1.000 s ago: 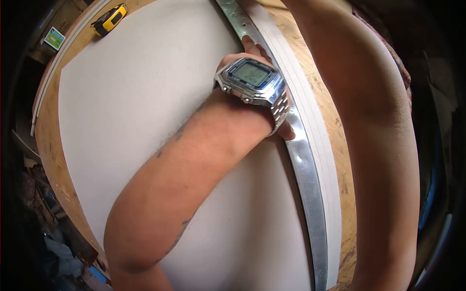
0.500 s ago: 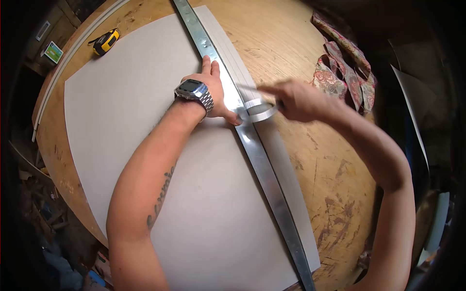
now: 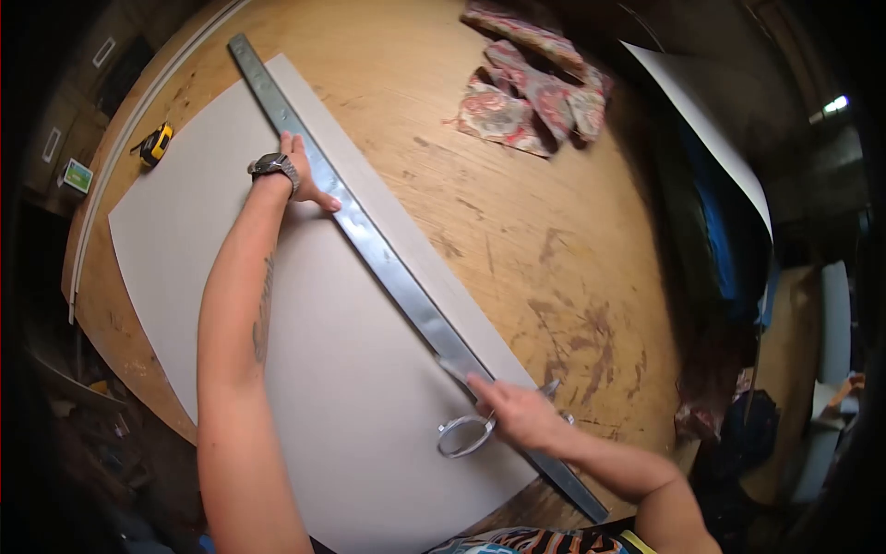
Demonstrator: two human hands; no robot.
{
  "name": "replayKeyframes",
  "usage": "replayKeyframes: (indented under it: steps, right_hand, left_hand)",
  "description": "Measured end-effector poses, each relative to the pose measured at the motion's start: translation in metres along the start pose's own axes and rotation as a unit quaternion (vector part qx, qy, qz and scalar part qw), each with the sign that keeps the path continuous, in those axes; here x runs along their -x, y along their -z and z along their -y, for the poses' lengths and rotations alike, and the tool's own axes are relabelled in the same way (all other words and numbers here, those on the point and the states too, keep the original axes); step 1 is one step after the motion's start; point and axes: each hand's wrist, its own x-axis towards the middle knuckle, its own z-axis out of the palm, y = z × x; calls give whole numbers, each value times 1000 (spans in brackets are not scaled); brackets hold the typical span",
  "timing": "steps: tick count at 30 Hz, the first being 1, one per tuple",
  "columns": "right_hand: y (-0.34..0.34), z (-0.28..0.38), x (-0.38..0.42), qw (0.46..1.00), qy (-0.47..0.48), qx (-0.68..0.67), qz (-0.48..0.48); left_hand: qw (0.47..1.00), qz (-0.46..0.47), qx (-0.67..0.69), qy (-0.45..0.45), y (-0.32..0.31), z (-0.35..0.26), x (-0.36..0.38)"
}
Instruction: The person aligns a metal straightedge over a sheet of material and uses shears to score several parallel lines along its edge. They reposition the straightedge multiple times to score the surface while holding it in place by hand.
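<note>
So the metal ruler [image 3: 392, 281] lies slantwise across the big pale sheet [image 3: 369, 397], near its right edge, with the top end poking past it over the wooden table [image 3: 415, 175]. Left hand [image 3: 306, 180] is laid flat on the upper part of the ruler, fingers straight and thumb stuck out to the side. There's a watch [image 3: 273, 164] on that wrist, btw. Right hand [image 3: 526, 415] is over the lower part, fingers clenched round some scissors [image 3: 444, 443], one loop sticking out above the sheet. It's blurry, so can't tell how each finger sits. Further out, a tape measure [image 3: 155, 146] sits just beside the sheet's upper left edge, and flowery cloth scraps [image 3: 503, 115] lie well apart from the ruler.
</note>
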Motion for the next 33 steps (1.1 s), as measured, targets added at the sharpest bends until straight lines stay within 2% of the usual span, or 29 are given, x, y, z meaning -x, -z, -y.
replayKeyframes:
  steps: [4,8,10,11,14,17,19,20,21,23,28,33]
  right_hand:
    - [-43,-11,42,999,-3,41,-7]
    - [-39,-7,38,999,-18,16,-33]
    - [-38,-7,39,999,-21,15,-38]
    - [-37,-9,40,999,-14,1,-51]
    - [-43,-14,39,998,-5,-5,-59]
    - [-16,-12,40,999,-28,-39,5]
    - [9,-27,35,997,-13,-66,-29]
    - [32,-27,24,996,-66,-51,-31]
    - [38,-40,9,991,-8,-25,-131]
    - [57,-51,-42,987,8,-28,-156]
    - [75,-40,-139,996,30,9,-82]
    - [65,-43,-172,997,53,48,-37]
  left_hand:
    - [993,8,-96,65,36,-40,46]
    - [964,-230,-130,-5,-29,-63,95]
    - [989,-144,15,-31,-65,-97,150]
    - [994,-83,40,-55,-76,-114,183]
    - [999,-24,-37,-23,-85,-145,225]
    - [999,25,-38,-28,-80,-143,220]
    - [997,7,-67,-29,-83,-143,216]
    - [996,5,-80,-28,-89,-142,217]
    - [996,-12,-81,-17,-94,-143,216]
    - [998,15,-58,-17,-93,-143,223]
    - [996,58,-70,12,-81,-148,225]
    - [996,44,-76,14,-87,-147,227]
